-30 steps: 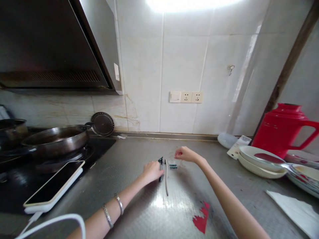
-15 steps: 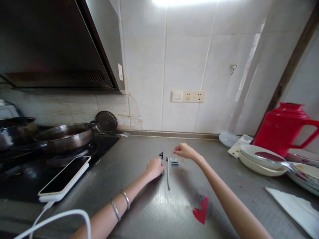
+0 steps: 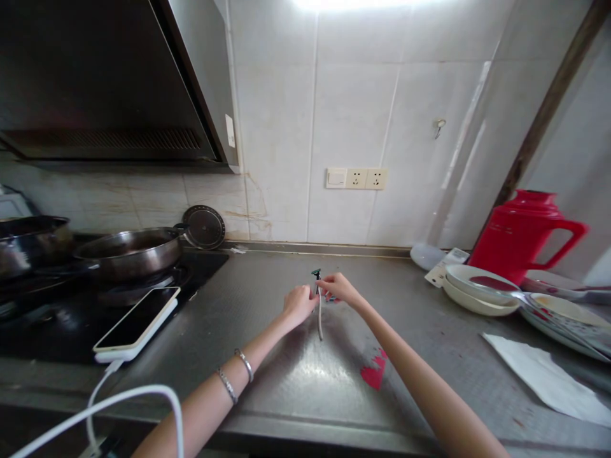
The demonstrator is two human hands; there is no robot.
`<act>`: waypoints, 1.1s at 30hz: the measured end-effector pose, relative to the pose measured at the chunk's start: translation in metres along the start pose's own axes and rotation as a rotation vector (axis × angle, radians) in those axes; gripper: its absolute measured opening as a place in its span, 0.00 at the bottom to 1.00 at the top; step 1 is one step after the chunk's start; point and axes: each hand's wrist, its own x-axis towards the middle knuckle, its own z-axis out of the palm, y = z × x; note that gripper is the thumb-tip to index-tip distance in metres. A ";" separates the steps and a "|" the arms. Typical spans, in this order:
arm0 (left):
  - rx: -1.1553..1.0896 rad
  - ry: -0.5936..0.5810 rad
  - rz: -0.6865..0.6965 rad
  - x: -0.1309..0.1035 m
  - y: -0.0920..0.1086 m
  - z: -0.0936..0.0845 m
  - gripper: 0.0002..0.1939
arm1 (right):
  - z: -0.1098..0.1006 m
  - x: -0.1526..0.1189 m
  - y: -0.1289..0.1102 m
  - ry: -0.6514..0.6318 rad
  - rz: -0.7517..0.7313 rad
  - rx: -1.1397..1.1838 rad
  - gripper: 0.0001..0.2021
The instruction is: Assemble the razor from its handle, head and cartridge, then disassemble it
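My left hand (image 3: 300, 304) is closed around a razor (image 3: 316, 274), its dark green head pointing up above the fingers. Close against the razor's neck, the fingertips of my right hand (image 3: 337, 288) are pinched together; whether they grip the razor or something small is too fine to see. A thin grey stick-like thing (image 3: 320, 327) lies on the counter just below both hands, its upper end by the right fingertips. Partly hidden behind my right hand are small green pieces (image 3: 331, 298) that look like razor heads.
The steel counter (image 3: 267, 381) carries a red heart-shaped patch (image 3: 375, 372). On the left, a phone (image 3: 138, 318) with a white cable (image 3: 95, 401) rests beside the stove and a pan (image 3: 133, 251). To the right are stacked dishes (image 3: 482, 302), a red thermos (image 3: 520, 238) and a white tissue (image 3: 539, 375).
My right hand has moved left and reached the razor. My left hand has raised the razor slightly upright toward it. The view has tipped down a little.
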 end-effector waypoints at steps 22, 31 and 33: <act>0.116 -0.147 -0.039 -0.010 -0.015 0.011 0.17 | -0.085 -0.036 0.091 0.337 0.143 -0.530 0.12; 0.164 -0.107 -0.008 -0.004 -0.001 0.025 0.22 | -0.112 -0.048 0.139 0.349 0.240 -0.716 0.14; 0.185 -0.129 0.001 -0.004 0.005 0.026 0.19 | -0.111 -0.046 0.141 0.345 0.241 -0.741 0.14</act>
